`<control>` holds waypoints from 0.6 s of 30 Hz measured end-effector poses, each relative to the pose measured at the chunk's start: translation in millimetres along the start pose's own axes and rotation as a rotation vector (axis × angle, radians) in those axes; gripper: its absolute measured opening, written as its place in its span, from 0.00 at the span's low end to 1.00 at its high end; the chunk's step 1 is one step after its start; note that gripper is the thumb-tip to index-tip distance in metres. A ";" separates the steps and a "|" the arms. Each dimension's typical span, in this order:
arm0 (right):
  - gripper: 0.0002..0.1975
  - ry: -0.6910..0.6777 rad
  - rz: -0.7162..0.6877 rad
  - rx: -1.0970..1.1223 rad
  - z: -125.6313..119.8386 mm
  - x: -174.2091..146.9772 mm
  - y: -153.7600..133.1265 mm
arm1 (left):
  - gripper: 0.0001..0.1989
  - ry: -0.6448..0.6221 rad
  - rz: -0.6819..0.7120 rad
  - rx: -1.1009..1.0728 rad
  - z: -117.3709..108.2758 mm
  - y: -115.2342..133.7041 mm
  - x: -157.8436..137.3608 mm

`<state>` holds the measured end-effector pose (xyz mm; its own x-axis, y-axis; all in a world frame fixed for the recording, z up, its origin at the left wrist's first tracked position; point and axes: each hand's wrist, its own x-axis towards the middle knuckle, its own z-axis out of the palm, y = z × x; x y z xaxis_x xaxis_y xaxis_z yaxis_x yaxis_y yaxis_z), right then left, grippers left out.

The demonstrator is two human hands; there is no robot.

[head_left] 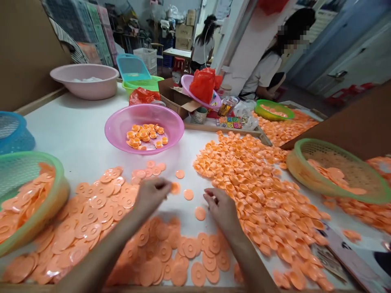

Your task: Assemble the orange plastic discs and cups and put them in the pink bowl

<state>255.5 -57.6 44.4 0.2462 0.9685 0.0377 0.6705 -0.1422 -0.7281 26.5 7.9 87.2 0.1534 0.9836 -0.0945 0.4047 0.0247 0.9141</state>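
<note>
My left hand (152, 194) is closed, its fingertips pinched at the edge of a small orange toy saucer (175, 188), slightly blurred. Across a small gap, my right hand (222, 207) curls with thumb and fingers close together; anything between them is hidden. Loose orange saucers (188, 194) lie flat on the white table between the hands. A broad spread of saucers (91, 215) lies under and around my left forearm. To the right of my right hand is a large heap of small orange toy cups (262, 187). Beyond the hands, a pink basin (114, 132) holds several cups joined to saucers.
Green baskets with orange pieces stand at the left (62, 179) and right (345, 195). A blue basket (24, 136) and a pale pink basin (91, 89) sit farther back. Behind the table's rim are a cardboard box (175, 101) and red bags (203, 83). Two people (264, 69) sit beyond.
</note>
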 end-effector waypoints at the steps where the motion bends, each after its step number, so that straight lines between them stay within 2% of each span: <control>1: 0.13 0.083 -0.013 -0.071 -2.6 7.5 3.5 | 0.10 0.144 0.033 0.012 -22.9 13.6 16.4; 2: 0.15 0.124 -0.016 -0.135 -3.4 13.5 6.9 | 0.09 0.289 0.064 0.031 -46.0 26.0 33.7; 4: 0.15 0.106 -0.006 -0.216 -1.0 20.5 13.2 | 0.10 0.505 0.132 0.020 -84.2 42.7 65.0; 6: 0.13 0.070 -0.007 -0.221 3.9 22.0 18.7 | 0.13 0.633 0.221 0.099 -101.3 44.2 83.0; 7: 0.12 0.067 -0.014 -0.196 6.2 21.4 21.1 | 0.13 0.622 0.274 0.166 -100.6 38.5 85.5; 8: 0.12 0.075 -0.020 -0.160 7.9 20.3 23.3 | 0.13 0.541 0.331 0.249 -94.6 28.6 84.4; 11: 0.11 0.097 0.019 -0.024 9.0 15.3 27.9 | 0.16 0.110 0.447 0.539 -58.6 -17.9 70.5; 12: 0.10 0.094 0.053 0.022 8.1 13.5 28.5 | 0.17 0.041 0.444 0.638 -45.6 -35.3 65.8; 15: 0.08 0.074 0.124 0.106 3.0 7.7 26.6 | 0.28 0.065 0.398 0.864 -15.2 -78.1 56.0; 18: 0.07 0.077 0.093 0.106 -2.0 -0.1 20.4 | 0.31 0.022 0.471 0.991 6.6 -96.4 42.6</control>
<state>270.6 -61.0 30.9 0.3591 0.9332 0.0164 0.5659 -0.2037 -0.7989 0.0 46.2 -7.5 0.4705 0.8601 0.1969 0.8563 -0.4989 0.1332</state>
